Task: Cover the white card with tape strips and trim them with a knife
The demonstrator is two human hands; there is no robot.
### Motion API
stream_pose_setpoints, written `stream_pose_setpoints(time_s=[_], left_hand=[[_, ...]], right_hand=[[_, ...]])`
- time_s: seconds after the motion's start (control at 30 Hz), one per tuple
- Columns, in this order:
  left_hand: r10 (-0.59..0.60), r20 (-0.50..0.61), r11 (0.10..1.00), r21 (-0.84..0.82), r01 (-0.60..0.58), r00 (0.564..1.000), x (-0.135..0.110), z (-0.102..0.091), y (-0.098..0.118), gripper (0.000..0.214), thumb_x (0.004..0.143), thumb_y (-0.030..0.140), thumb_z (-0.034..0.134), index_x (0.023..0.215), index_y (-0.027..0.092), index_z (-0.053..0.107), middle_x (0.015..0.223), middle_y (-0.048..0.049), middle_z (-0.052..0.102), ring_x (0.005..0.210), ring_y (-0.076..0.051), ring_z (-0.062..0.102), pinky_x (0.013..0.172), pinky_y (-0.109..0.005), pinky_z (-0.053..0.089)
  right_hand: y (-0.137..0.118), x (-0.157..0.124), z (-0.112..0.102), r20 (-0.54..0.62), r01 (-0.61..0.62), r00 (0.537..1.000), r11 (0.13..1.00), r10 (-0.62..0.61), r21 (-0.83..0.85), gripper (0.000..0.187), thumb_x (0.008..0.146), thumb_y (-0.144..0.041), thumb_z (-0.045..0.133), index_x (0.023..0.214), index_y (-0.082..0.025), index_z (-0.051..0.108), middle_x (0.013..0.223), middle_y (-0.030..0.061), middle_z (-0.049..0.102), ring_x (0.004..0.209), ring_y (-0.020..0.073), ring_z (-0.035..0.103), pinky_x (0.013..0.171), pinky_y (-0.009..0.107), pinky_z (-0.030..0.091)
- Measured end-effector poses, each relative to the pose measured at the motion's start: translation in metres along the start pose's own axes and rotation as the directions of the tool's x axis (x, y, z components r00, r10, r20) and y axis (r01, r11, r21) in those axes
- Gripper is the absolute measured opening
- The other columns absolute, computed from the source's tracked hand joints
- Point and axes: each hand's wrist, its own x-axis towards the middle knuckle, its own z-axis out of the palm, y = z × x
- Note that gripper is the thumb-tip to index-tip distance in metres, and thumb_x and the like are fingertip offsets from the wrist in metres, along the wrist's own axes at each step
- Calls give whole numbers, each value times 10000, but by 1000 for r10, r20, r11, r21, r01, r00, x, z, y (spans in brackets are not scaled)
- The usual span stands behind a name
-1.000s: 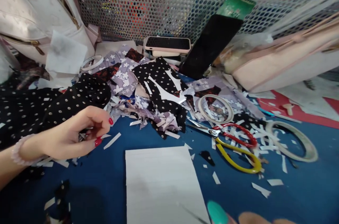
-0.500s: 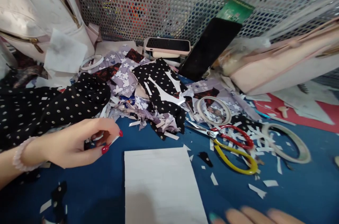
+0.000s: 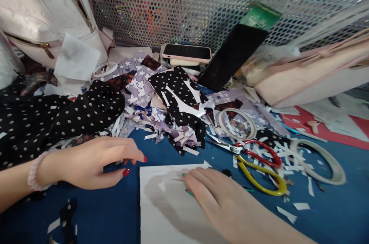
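My left hand [image 3: 98, 163], with a beaded bracelet and red nails, hovers left of a white pad [image 3: 155, 221]. Its thumb and forefinger are apart, and nothing shows between them. Across the pad's upper part lies my right hand [image 3: 215, 194], its fingers curled together. A thin pointed tip [image 3: 176, 179] shows at its fingertips, and a slim green end [image 3: 248, 189] sticks out behind the knuckles; the middle of this slender tool is hidden. Near the fingertips a small pale scrap [image 3: 162, 185] seems to lie on the pad.
Scissors [image 3: 239, 149] with red and yellow handles lie right of the pad, near tape rolls [image 3: 319, 163] and paper strips. Behind are dotted black fabric [image 3: 92, 109], lilac scraps [image 3: 140, 86], a phone [image 3: 187, 52], a tilted bottle [image 3: 261, 15] and a bag [image 3: 314, 71].
My right hand has come in from the lower edge onto the pad. My left hand moved slightly right; the white sliver at its fingertips no longer shows. The view has shifted a little.
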Motion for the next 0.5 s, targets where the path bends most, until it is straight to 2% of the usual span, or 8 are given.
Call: stream_pose_setpoints(time_s=[0.1,0.2,0.27,0.3,0.33,0.43,0.47,0.5], left_hand=[[29,-6,1000,3,-29,1000,3,1,-1,460,964,-2,522,1351,247,520,1115,-85,728,1033,-183,724,895,-245,606],[30,7,999,32,-30,1000,3,1,-1,462,966,0,529,1363,237,530,1165,-98,724,1080,-180,723,937,-238,599],[34,23,998,53,-35,999,2,1,0,442,979,12,518,1363,231,532,1178,-104,723,1086,-184,722,944,-244,600],[36,29,997,68,-37,999,2,1,0,430,985,20,512,1360,230,532,1178,-107,724,1084,-188,721,940,-251,603],[40,34,996,82,-42,999,2,2,0,419,991,27,506,1356,230,531,1176,-109,725,1079,-193,721,934,-260,606],[51,40,991,120,-55,998,3,4,0,395,998,38,501,1345,225,529,1169,-118,732,1073,-205,720,933,-285,615],[54,40,990,125,-59,998,3,5,0,388,999,40,502,1342,219,531,1169,-121,733,1078,-208,719,940,-290,616],[57,38,990,127,-62,998,3,6,0,383,998,41,503,1340,213,533,1170,-125,734,1082,-211,719,945,-294,617]], right_hand=[[4,-2,-9,-35,-8,999,1000,9,16,464,895,47,356,1241,-177,571,929,66,770,741,197,724,670,296,563],[7,-14,-16,-31,-71,997,995,73,66,439,947,20,348,1196,-256,581,1005,45,781,665,170,720,591,268,539],[8,-25,-18,-38,-162,983,951,178,262,375,1045,-80,366,1251,-307,583,999,29,784,699,178,746,637,279,580],[9,-30,-19,-19,-234,964,881,265,411,345,1083,-123,377,1253,-337,588,910,-2,770,683,174,750,668,285,600],[10,-34,-19,20,-299,937,770,350,564,308,1112,-167,389,1229,-359,599,820,-31,749,608,163,730,668,292,612],[21,-45,-19,152,-434,793,373,589,820,296,1156,-321,349,1133,-334,643,822,-8,775,346,126,573,469,288,561],[28,-48,-19,188,-473,742,305,644,827,370,1161,-365,294,1122,-311,657,907,35,803,309,119,535,402,287,520],[35,-52,-19,212,-500,740,311,638,808,436,1164,-385,239,1142,-293,664,951,64,815,294,116,519,382,288,509]])
